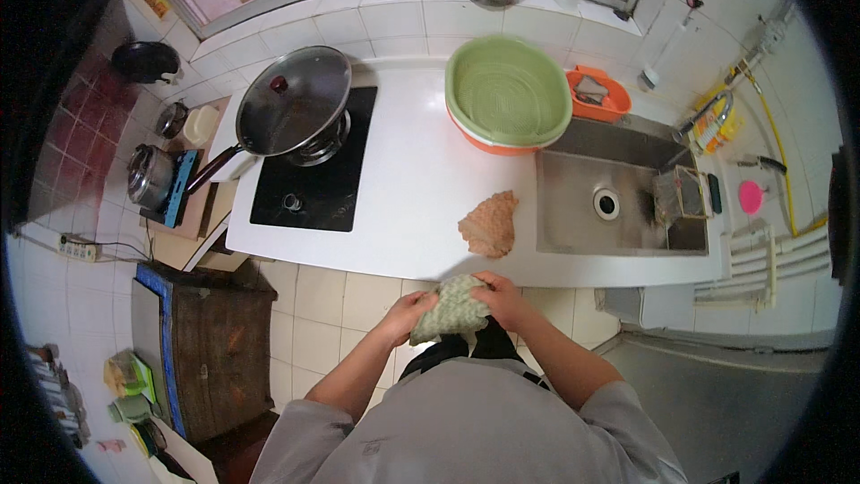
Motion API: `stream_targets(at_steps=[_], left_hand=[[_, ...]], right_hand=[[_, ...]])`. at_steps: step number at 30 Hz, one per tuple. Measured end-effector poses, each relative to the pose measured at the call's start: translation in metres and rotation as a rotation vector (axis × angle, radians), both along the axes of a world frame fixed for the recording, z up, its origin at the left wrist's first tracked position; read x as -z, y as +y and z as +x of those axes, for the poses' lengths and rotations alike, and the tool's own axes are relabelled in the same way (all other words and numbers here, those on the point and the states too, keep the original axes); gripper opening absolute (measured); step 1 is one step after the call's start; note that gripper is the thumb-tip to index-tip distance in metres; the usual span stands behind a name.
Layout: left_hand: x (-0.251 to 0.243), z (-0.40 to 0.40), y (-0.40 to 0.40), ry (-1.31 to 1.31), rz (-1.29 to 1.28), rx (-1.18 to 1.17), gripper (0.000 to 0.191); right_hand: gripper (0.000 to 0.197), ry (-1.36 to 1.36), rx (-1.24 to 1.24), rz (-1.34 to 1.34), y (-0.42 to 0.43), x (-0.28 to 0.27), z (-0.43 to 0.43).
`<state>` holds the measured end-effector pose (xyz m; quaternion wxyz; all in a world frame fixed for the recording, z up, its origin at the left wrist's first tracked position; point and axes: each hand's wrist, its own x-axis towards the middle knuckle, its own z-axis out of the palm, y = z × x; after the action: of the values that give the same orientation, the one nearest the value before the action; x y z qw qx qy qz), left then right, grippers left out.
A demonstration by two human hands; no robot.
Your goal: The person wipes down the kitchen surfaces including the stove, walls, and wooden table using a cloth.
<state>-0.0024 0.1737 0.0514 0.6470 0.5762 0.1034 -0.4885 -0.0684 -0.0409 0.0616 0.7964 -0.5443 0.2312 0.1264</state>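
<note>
Between my two hands is a pale green textured cloth [451, 309], bunched or folded, held in front of my body just off the counter's front edge. My left hand [408, 316] grips its left side. On the other side, my right hand [498, 297] has hold of its upper right part. A crumpled orange-pink cloth [490, 224] lies on the white counter [410, 195], a little beyond my hands and apart from them.
Right of the counter's middle is a steel sink [571, 215], with stacked plastic basins [508, 91] behind its left corner. An orange basket [600, 95] stands beside them. To the left, a lidded wok [294, 101] sits on a black gas hob [306, 198], its handle pointing toward the front left.
</note>
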Motion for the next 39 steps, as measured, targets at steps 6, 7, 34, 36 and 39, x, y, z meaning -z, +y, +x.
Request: stream_targets(at_steps=[6, 7, 34, 36, 39], left_hand=[[-0.024, -0.008, 0.014, -0.070, 0.043, -0.277, 0.029], [-0.030, -0.013, 0.020, -0.055, 0.045, -0.388, 0.028], [-0.039, -0.355, 0.184, -0.684, 0.355, -0.745, 0.026], [-0.084, -0.414, 0.210, -0.610, 0.344, -0.818, 0.026], [-0.079, -0.488, 0.230, -0.639, 0.421, -0.946, 0.027]], right_hand=[[0.054, -0.372, -0.177, -1.053, -0.023, 0.016, 0.047], [0.054, -0.425, -0.206, -1.036, -0.029, 0.023, 0.054], [0.076, -0.736, -1.735, -0.504, 0.254, 0.017, -0.105], [0.060, -0.572, -1.917, -0.350, 0.316, -0.023, -0.166], [0.040, -0.784, -2.119, -0.337, 0.377, 0.000, -0.206]])
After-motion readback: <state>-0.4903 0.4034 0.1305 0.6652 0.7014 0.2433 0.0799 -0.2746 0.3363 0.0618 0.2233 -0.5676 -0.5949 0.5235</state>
